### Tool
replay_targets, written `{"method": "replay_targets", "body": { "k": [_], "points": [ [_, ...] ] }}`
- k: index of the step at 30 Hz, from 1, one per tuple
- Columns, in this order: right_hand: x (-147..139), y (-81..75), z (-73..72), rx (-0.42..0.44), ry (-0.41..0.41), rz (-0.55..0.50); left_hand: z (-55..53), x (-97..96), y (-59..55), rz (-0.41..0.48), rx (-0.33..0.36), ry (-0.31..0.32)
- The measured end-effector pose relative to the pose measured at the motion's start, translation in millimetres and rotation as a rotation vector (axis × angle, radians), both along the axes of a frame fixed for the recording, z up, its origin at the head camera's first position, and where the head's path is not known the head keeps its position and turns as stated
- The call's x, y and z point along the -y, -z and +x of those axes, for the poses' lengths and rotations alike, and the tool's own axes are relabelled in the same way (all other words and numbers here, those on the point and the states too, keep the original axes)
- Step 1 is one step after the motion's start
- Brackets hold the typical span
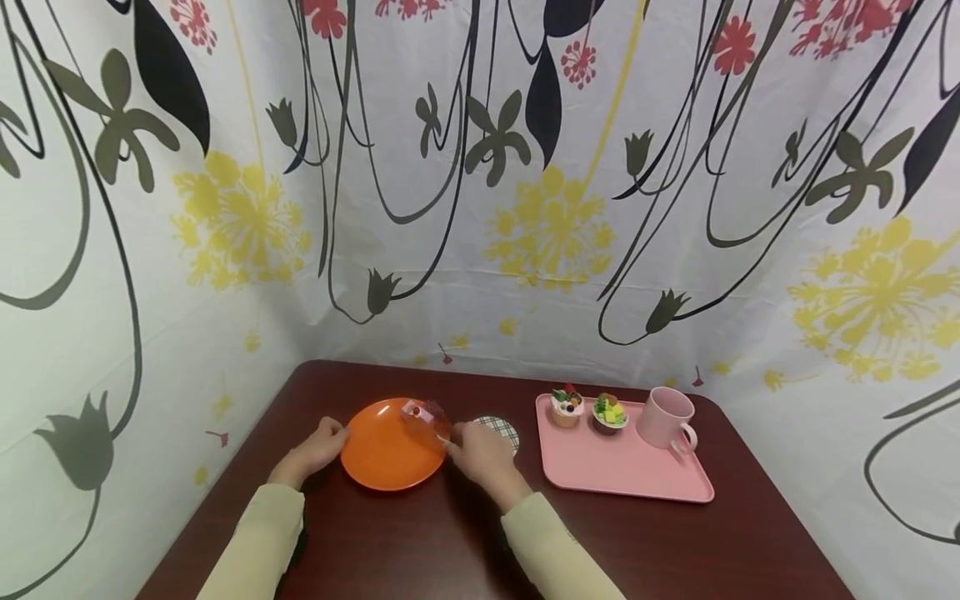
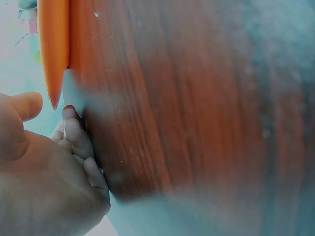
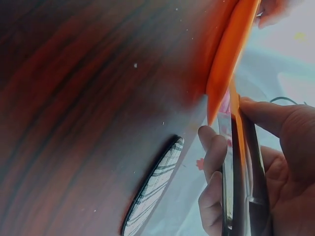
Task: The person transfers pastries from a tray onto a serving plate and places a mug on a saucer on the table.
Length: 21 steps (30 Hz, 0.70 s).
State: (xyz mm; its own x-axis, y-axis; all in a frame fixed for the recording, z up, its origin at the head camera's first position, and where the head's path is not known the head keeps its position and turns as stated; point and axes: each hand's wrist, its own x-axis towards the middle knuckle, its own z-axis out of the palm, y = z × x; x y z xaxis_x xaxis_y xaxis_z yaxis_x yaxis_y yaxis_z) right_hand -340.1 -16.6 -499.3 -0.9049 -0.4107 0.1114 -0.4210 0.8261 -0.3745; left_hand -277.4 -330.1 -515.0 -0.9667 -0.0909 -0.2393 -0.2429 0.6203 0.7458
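Note:
An orange plate (image 1: pixel 386 454) lies on the dark wooden table (image 1: pixel 450 542). A small pink cake piece (image 1: pixel 420 411) sits at the plate's far right rim. My left hand (image 1: pixel 318 446) is at the plate's left rim, with the thumb (image 2: pixel 27 105) above the edge and curled fingers (image 2: pixel 74 135) on the table beneath it. My right hand (image 1: pixel 480 450) grips a slim shiny utensil (image 3: pixel 241 167) whose tip reaches toward the cake. The right wrist view shows the plate (image 3: pixel 229 59) edge-on just past that utensil.
A plaid round coaster (image 1: pixel 501 429) lies right of the plate, behind my right hand. A pink tray (image 1: pixel 622 475) at the right holds two small cupcakes (image 1: pixel 567 407) (image 1: pixel 610 412) and a pink mug (image 1: pixel 666 418). A floral curtain surrounds the table.

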Motion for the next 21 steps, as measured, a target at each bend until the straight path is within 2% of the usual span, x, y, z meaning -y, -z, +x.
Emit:
{"method": "replay_targets", "body": {
  "k": [8,15,21],
  "points": [
    [-5.1,-0.2,5.3,0.033,0.008,-0.076,-1.8,6.5,1.7,0.058,0.006,0.036],
    [-11.9,-1.2,8.2,0.076,-0.006,-0.155,-3.6,8.5,3.3,0.053,-0.005,0.052],
    [-19.1,-7.8,11.3,0.073,-0.034,-0.206,-6.2,8.3,0.5,0.048,-0.011,0.062]
  ]
}}
